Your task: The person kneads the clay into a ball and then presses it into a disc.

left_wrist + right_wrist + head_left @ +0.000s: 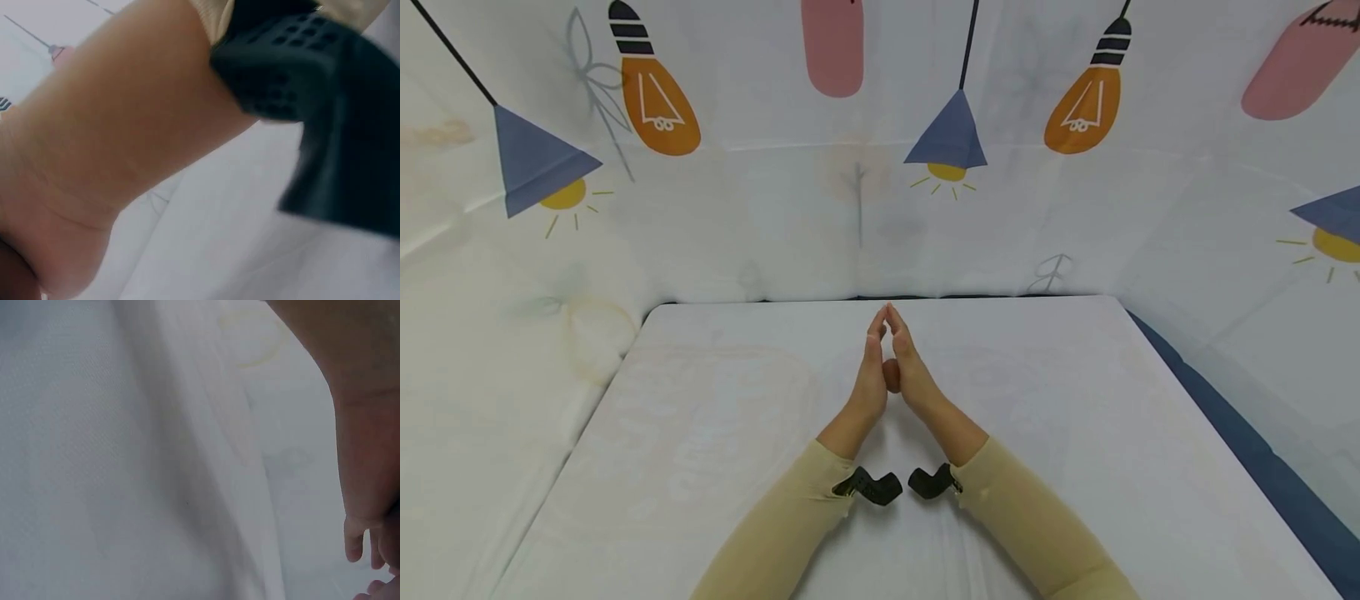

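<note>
My left hand and right hand stand on their edges on the white table, fingers straight and fingertips touching each other at the top, like a tent. The thumbs meet in the gap between the palms. Neither hand holds anything. The left wrist view shows only my left wrist close up and a black camera mount. In the right wrist view the edge of my right hand shows over the white cloth.
A white cloth with printed lamps and bulbs covers the table and rises as walls on the left, back and right. A dark blue strip runs along the table's right edge. Black wrist cameras sit on both beige sleeves.
</note>
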